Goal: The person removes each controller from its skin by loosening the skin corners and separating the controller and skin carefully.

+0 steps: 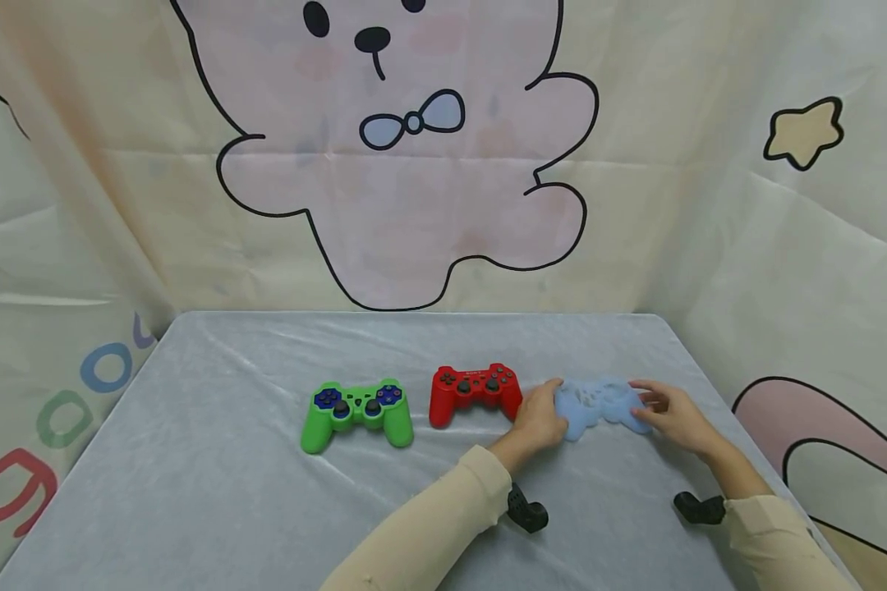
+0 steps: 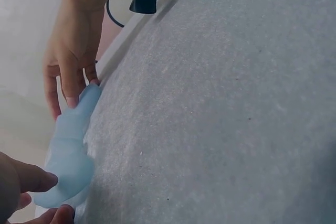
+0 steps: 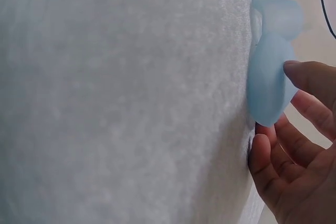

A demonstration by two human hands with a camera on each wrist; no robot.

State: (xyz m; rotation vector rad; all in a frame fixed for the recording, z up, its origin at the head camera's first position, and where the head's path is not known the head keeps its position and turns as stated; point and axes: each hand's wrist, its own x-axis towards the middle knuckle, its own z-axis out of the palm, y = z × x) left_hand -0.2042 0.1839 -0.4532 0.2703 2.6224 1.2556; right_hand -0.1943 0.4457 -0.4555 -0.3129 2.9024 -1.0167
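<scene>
A light blue, translucent, controller-shaped silicone cover (image 1: 599, 400) lies at the right of the table between both hands. My left hand (image 1: 538, 417) holds its left end; in the left wrist view the thumb presses the cover (image 2: 71, 171) from above with fingers along its lower edge. At the other end, my right hand (image 1: 676, 419) pinches the right grip, the thumb on one face of the cover (image 3: 270, 80) and fingers curled round below, as the right wrist view shows. Just left of my left hand sits a red game controller (image 1: 476, 386).
A green game controller (image 1: 357, 414) with blue button areas lies further left. Pale grey cloth covers the table (image 1: 192, 492). A printed curtain (image 1: 429, 205) hangs behind and along both sides. Black wrist devices (image 1: 526, 510) stick out below both sleeves.
</scene>
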